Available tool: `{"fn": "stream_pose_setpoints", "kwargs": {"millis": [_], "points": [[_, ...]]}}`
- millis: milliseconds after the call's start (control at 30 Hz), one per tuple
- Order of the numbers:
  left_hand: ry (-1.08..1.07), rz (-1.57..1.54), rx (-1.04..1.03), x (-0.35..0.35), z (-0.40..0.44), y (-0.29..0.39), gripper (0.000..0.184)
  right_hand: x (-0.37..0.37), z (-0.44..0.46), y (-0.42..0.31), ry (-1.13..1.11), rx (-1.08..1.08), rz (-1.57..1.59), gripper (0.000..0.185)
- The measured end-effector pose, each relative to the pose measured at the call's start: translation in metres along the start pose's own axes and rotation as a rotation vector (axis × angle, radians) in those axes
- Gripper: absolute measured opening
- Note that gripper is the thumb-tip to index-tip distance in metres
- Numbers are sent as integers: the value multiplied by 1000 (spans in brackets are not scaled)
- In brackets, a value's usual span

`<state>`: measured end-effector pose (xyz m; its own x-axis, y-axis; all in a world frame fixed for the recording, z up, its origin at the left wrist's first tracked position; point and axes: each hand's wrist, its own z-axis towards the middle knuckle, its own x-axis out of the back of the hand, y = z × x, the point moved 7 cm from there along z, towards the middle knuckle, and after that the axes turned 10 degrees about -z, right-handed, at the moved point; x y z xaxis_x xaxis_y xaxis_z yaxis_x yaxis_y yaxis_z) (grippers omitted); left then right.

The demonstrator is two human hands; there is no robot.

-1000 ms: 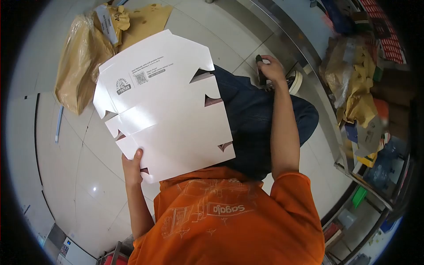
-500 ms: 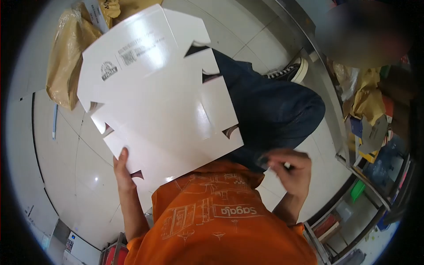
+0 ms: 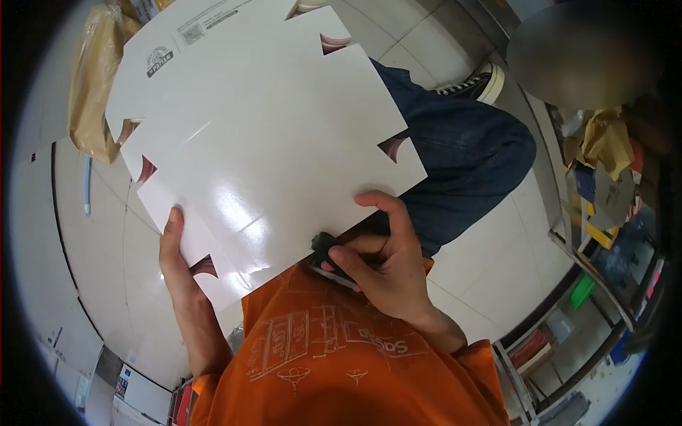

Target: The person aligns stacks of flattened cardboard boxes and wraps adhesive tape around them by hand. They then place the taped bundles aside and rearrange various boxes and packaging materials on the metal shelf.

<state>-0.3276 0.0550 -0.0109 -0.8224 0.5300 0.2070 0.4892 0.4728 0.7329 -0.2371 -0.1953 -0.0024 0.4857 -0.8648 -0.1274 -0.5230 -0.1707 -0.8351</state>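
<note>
A large white die-cut cardboard sheet (image 3: 270,163), with notched edges and dark print in its upper left, lies across my lap. Layers with reddish edges show in its notches, so it looks like a stack or folded board. My left hand (image 3: 181,266) grips its left edge, thumb on top, fingers hidden underneath. Between the thumb and fingers of my right hand (image 3: 394,266) is a small dark green-black lump (image 3: 325,245), its kind unclear. That lump is at the board's near edge, and my right index finger reaches over the white surface.
A plastic-wrapped brown bundle (image 3: 96,85) stands on the tiled floor at upper left, near a thin blue stick (image 3: 87,186). Along the right runs a metal-framed rack (image 3: 593,280) with crumpled brown paper (image 3: 607,138). A black sneaker (image 3: 476,84) is beyond my bent knee.
My right hand has moved left from beside the board to its near edge, bringing the dark lump along. The board has shifted slightly, its far end now passing out of view.
</note>
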Motion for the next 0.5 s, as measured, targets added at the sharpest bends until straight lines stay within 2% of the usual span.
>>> {"fn": "stream_pose_setpoints", "kwargs": {"millis": [67,167,267,367,433,500], "points": [[-9,-29,6,1,1,-4,65,-2,1,4,6,-32,-46,57],[79,11,-9,-2,-7,-2,65,0,5,15,136,-9,-132,53],[133,-257,-15,-16,-13,-4,65,2,5,12,155,-79,-165,55],[37,-80,20,-5,-11,-4,65,5,7,18,273,35,-137,63],[32,-94,-2,-11,-14,0,66,4,13,30,265,79,21,58],[25,-91,-11,-13,-16,1,67,3,18,33,182,79,36,49]]}}
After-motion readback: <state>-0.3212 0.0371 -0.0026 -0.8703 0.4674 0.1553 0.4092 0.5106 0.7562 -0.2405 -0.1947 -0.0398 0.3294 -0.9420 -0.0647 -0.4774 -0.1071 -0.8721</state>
